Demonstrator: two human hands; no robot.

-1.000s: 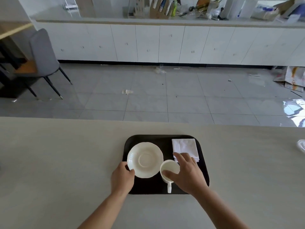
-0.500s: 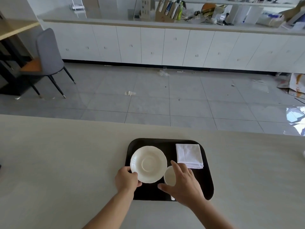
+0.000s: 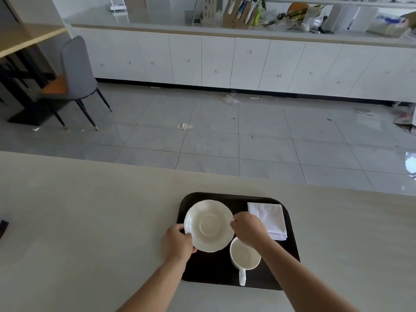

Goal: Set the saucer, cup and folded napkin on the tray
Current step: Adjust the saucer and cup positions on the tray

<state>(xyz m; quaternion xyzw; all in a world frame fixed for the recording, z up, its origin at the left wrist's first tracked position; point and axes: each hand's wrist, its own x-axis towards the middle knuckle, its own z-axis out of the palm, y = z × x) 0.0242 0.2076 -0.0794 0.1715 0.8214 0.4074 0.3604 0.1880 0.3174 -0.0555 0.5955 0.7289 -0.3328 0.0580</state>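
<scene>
A black tray (image 3: 209,270) lies on the pale counter in front of me. On its left half sits a white saucer (image 3: 209,226). My left hand (image 3: 177,244) grips the saucer's near-left rim. My right hand (image 3: 248,228) pinches the saucer's right rim. A white cup (image 3: 245,255) stands on the tray just below my right hand, its handle pointing toward me; neither hand touches it. A folded white napkin (image 3: 270,218) lies in the tray's far right corner, partly behind my right hand.
The pale counter (image 3: 90,221) stretches wide to the left and right of the tray. A dark object (image 3: 3,228) sits at the counter's left edge. Beyond the counter are a tiled floor, a grey chair (image 3: 76,70) and white cabinets.
My right hand has left the cup and moved up-left to the saucer's right rim. The left hand stays on the saucer. The camera has tilted slightly.
</scene>
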